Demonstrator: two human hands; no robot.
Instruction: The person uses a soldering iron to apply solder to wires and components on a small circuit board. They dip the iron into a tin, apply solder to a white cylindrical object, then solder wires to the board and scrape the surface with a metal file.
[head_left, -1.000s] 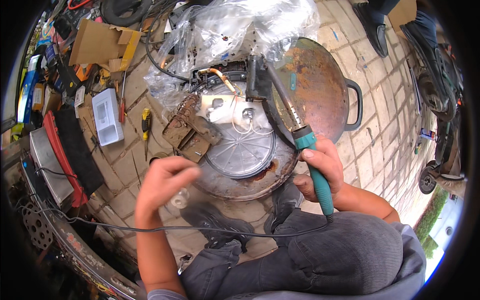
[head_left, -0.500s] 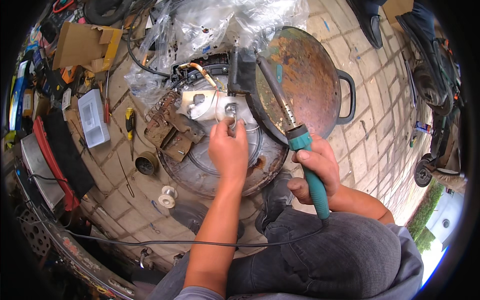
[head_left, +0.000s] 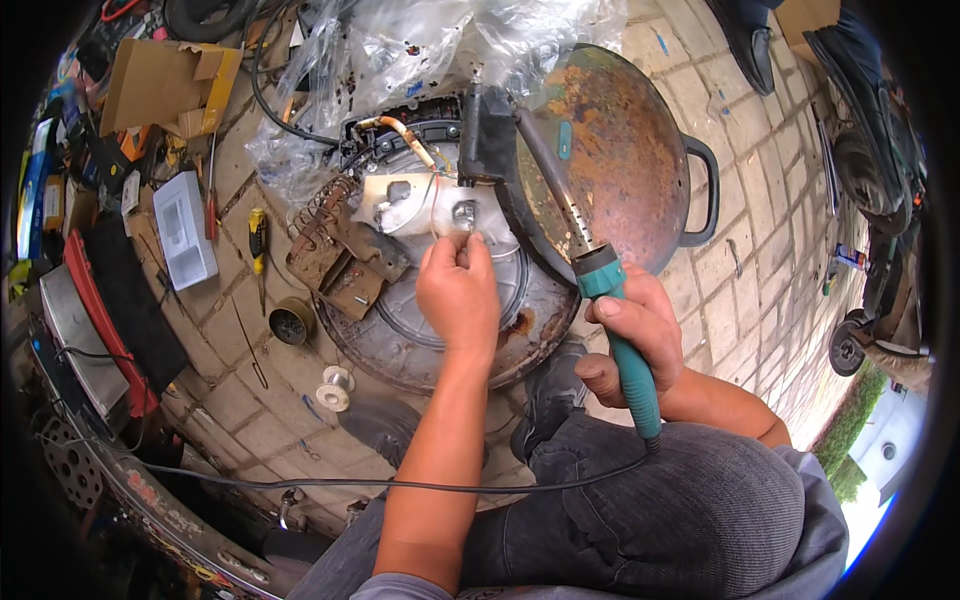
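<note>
My left hand [head_left: 457, 300] has its fingertips pinched on a thin pale wire [head_left: 505, 250] at the front of a white panel with dark openings [head_left: 420, 210]. The panel sits on the round rusty metal base [head_left: 510, 350] of an opened appliance. My right hand [head_left: 645, 325] grips the green handle of a soldering iron [head_left: 636, 390]; its metal shaft points up-left, over the rusty pan lid [head_left: 635, 150], toward a black housing [head_left: 485, 130]. Reddish and pale wires run from an orange-white sleeved cable [head_left: 405, 140]. A corroded bracket with coils [head_left: 355, 290] lies at the left.
A solder spool [head_left: 335, 390], round tin [head_left: 290, 325], yellow screwdriver [head_left: 258, 245] and white plastic tray [head_left: 185, 230] lie on the paving. Clear plastic sheeting [head_left: 470, 35] is behind. Another person's shoes [head_left: 750, 55] stand upper right. The iron's cord crosses above my left forearm.
My left hand has moved up and right from beside the base onto the wires at the panel, pinching there. My right hand still holds the iron, shifted slightly left in the view.
</note>
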